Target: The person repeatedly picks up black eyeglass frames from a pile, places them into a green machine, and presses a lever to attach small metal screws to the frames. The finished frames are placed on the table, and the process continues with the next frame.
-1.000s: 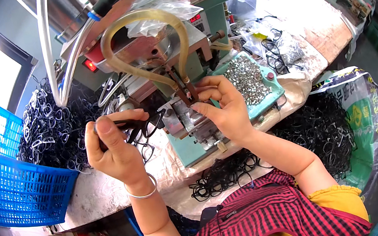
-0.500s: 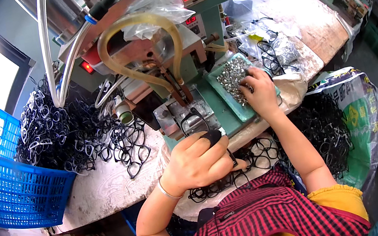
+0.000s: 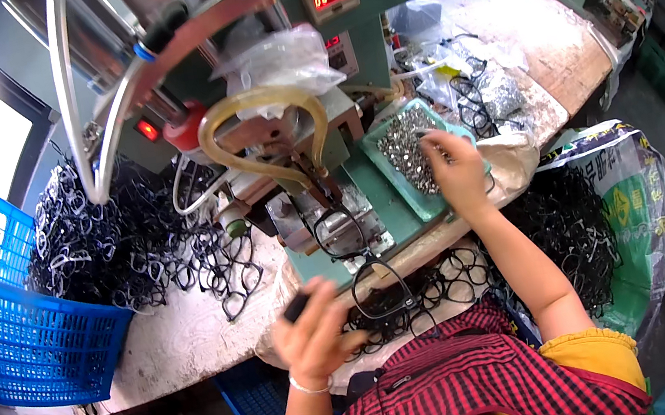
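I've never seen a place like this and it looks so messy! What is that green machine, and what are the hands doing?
The picture comes from a camera on a person's head, looking down at their own two hands, so the edges look bent.

The green machine stands on a workbench. It has a small red number display and a yellowish hose looping down at the front.

The left hand holds a black glasses frame near the person's lap. The right hand reaches into a green tray full of tiny silvery metal bits.

On the left lies a big heap of frames beside a blue basket. More frames fill a bag on the right.
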Motion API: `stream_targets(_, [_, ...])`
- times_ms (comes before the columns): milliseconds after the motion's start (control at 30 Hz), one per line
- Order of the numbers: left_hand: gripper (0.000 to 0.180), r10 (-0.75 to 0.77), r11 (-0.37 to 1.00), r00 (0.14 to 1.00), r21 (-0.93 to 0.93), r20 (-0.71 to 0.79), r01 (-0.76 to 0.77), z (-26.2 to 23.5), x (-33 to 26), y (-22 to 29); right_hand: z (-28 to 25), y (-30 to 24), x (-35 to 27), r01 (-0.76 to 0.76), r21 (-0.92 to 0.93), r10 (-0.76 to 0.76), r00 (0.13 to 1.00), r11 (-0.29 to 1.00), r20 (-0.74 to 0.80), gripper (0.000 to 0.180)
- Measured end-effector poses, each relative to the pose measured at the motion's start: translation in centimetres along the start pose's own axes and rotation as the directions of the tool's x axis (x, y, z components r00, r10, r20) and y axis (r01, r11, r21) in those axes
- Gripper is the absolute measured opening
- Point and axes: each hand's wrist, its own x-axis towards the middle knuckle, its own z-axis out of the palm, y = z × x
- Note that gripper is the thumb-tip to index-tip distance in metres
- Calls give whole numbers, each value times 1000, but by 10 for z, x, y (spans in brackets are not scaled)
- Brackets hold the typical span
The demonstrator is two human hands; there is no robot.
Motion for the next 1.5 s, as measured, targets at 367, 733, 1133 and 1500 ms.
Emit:
stream_targets(367, [4, -612, 714, 777, 322, -144, 622, -78, -23, -113, 37, 3, 15, -392, 558, 373, 915, 731, 153, 11])
stream_targets(733, [7, -740, 537, 671, 643, 49, 546, -64, -113, -117, -36, -9, -14, -289, 109, 284, 957, 951, 57, 14])
stream_targets(1133, [22, -887, 432, 434, -621, -159, 654, -32, -51, -105, 23, -114, 6, -257, 472, 90, 933, 843, 347, 35])
stream_targets(1500, [20, -352, 918, 921, -254, -169, 305, -41, 121, -33, 27, -137, 1, -543, 623, 230, 827, 563, 513, 49])
